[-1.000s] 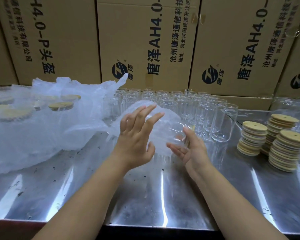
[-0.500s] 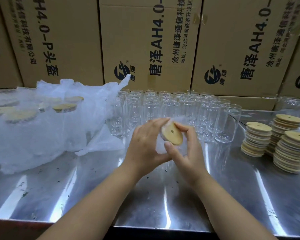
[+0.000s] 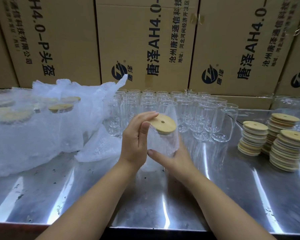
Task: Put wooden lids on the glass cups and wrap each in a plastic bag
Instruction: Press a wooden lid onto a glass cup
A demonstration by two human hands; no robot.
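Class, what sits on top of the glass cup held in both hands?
A wooden lid with a small hole caps the glass cup. Its rim is hidden under the lid.

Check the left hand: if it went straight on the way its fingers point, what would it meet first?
The wooden lid on the glass cup that the right hand holds; the left hand seems to touch its edge with its fingertips. Past it stand the empty glasses, though depth is unclear.
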